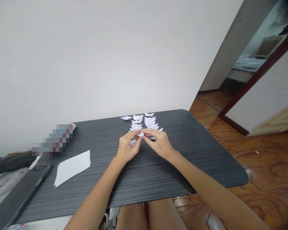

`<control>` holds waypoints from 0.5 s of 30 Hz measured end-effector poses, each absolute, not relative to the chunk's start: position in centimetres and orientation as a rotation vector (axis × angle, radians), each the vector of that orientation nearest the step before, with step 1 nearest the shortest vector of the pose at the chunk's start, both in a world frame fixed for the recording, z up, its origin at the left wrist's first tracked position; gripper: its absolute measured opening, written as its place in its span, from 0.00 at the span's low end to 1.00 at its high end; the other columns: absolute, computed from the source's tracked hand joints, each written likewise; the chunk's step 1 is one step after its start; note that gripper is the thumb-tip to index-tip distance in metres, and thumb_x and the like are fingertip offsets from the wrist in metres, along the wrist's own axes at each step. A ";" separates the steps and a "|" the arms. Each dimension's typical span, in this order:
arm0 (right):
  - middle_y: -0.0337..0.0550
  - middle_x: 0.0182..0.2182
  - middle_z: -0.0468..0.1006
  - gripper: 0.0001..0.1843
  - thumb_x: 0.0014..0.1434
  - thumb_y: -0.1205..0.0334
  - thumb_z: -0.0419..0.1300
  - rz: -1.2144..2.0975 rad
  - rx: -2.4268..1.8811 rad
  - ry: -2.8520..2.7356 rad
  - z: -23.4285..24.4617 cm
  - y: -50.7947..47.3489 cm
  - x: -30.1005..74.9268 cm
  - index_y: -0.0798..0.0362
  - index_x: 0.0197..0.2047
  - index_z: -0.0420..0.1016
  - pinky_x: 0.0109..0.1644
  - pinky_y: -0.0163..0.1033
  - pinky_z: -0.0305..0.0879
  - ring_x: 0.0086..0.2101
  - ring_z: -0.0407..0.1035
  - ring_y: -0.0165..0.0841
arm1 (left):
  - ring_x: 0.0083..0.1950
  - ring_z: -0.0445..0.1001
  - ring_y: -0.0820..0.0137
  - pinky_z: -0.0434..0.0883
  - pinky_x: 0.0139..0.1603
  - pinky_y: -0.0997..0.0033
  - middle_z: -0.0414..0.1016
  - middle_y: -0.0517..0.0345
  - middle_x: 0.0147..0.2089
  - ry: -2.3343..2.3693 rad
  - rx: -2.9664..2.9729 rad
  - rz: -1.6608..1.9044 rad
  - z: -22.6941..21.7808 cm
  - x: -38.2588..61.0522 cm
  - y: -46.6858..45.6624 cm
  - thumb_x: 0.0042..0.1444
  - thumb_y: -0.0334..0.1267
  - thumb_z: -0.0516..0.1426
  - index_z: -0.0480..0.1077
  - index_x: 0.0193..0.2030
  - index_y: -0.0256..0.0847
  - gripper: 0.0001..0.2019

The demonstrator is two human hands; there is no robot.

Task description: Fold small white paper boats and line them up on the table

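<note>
Between my two hands is a small white paper boat point(140, 134), raised a little above the dark tabletop. My left hand point(128, 145) pinches its left side between thumb and fingers. From the other side my right hand point(160, 143) grips it with thumb and fingertips. Just beyond stand two rows of folded white paper boats, a left row point(137, 121) and a right row point(150, 122), several in each. One more boat point(126, 118) sits apart at the far left of the rows. My hands partly hide the nearest boats.
A stack of white paper sheets point(73, 167) lies on the left of the dark striped table point(196, 153). Behind it is a blurred-out packet point(55, 140). A dark flat panel point(21, 195) runs along the left edge. The white wall point(98, 64) borders the table's back; wooden floor lies right.
</note>
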State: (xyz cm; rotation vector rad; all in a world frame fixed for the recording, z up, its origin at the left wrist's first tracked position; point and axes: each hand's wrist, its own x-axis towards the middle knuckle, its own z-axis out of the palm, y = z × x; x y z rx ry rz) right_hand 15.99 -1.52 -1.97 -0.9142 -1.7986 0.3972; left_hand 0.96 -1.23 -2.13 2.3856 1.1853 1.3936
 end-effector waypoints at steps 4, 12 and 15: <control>0.46 0.37 0.76 0.12 0.50 0.71 0.55 0.366 -0.915 -1.799 -2.1 -1.6 15.7 0.56 0.40 0.72 0.42 0.35 0.68 0.33 0.71 0.30 | 0.37 0.74 0.70 0.71 0.41 0.72 0.75 0.49 0.39 1.229 2.390 1.446 -2.2 1.2 -1.4 0.48 0.31 0.54 0.69 0.40 0.34 0.11; 0.46 0.37 0.75 0.12 0.51 0.71 0.54 0.326 -0.928 -1.789 -2.3 -1.9 15.2 0.56 0.39 0.71 0.42 0.37 0.68 0.32 0.71 0.30 | 0.34 0.74 0.71 0.72 0.38 0.71 0.74 0.50 0.38 1.309 2.410 1.491 -2.3 1.7 -1.5 0.47 0.29 0.52 0.69 0.40 0.34 0.12; 0.45 0.38 0.75 0.11 0.52 0.70 0.54 0.308 -0.902 -1.808 -2.4 -1.9 15.2 0.54 0.39 0.72 0.45 0.38 0.67 0.37 0.70 0.31 | 0.34 0.74 0.71 0.72 0.38 0.72 0.74 0.50 0.37 1.304 2.419 1.478 -2.3 1.7 -1.5 0.47 0.29 0.52 0.69 0.40 0.34 0.12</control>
